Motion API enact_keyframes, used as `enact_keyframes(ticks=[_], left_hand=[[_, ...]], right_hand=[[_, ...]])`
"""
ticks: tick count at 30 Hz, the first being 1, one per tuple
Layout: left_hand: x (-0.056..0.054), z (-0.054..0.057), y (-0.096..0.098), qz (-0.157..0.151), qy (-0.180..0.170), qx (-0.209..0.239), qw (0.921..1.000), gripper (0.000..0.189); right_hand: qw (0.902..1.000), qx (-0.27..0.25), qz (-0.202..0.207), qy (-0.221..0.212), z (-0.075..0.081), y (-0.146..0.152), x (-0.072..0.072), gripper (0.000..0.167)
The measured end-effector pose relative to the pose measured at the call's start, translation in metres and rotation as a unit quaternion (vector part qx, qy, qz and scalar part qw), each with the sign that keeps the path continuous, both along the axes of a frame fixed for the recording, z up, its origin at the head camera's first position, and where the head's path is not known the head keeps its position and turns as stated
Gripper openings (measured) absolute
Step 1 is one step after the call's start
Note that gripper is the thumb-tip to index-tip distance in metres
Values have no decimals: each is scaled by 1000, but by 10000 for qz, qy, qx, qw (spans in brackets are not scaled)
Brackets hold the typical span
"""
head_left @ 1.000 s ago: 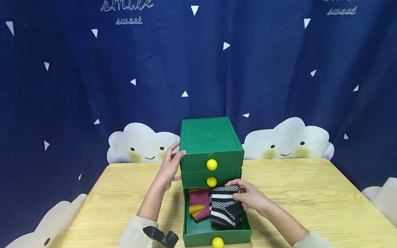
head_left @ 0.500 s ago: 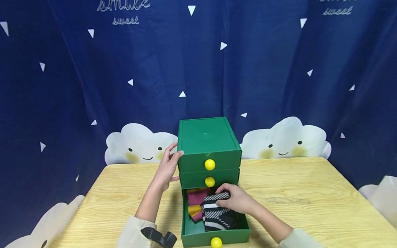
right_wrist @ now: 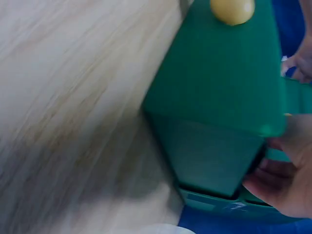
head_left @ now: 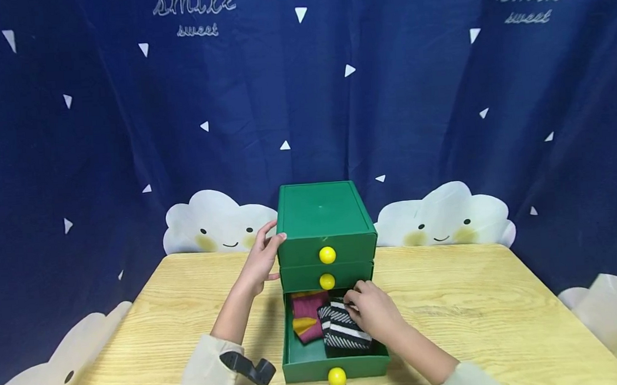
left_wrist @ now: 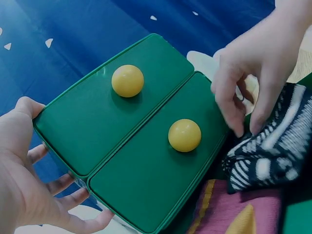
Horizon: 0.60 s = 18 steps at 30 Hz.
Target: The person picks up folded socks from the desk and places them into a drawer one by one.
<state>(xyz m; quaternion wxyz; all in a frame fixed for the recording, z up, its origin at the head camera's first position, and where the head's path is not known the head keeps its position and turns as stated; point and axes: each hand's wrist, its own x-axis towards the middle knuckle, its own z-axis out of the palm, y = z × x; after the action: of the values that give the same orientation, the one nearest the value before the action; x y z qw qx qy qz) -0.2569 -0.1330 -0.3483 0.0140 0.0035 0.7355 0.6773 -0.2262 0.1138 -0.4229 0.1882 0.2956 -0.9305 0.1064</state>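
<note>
A small green drawer cabinet point(head_left: 322, 212) stands on the table with its bottom drawer point(head_left: 305, 371) pulled out. My left hand point(head_left: 261, 260) rests against its left side, fingers spread, thumb at the front edge. Inside the drawer a folded black-and-white striped sock point(head_left: 346, 331) lies to the right of a purple sock point(head_left: 309, 307) with yellow patches. Over the striped sock's back edge hovers my right hand point(head_left: 378, 313). In the left wrist view its thumb and finger point down, slightly apart, at that sock's edge. Contact there is hard to make out.
Yellow round knobs sit on the drawers, such as the top knob point(head_left: 327, 255) and the bottom knob point(head_left: 337, 378). The upper two drawers are closed. Under the cabinet is a light wooden table point(head_left: 453, 301), backed by a dark blue curtain point(head_left: 415, 121) with printed clouds.
The striped sock was lowered into the drawer by my right hand, shifted left, then settled slightly back right. My right fingers have come off its pinched edge. My left hand stayed on the cabinet.
</note>
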Motion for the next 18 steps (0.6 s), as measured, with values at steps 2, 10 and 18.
enact_keyframes(ticks=[2,10,18], left_hand=[[0,1,0,-19,-2,9,10000,57],[0,-1,-1,54,8,-27,10000,56],[18,20,5,-64,-60,15,10000,56]], right_hand=[[9982,-164,75,-571,3,1,5,18],[9925,335,364,-1121,-1,-2,7,50],[9963,316,198,-773,-6,-4,7,49]])
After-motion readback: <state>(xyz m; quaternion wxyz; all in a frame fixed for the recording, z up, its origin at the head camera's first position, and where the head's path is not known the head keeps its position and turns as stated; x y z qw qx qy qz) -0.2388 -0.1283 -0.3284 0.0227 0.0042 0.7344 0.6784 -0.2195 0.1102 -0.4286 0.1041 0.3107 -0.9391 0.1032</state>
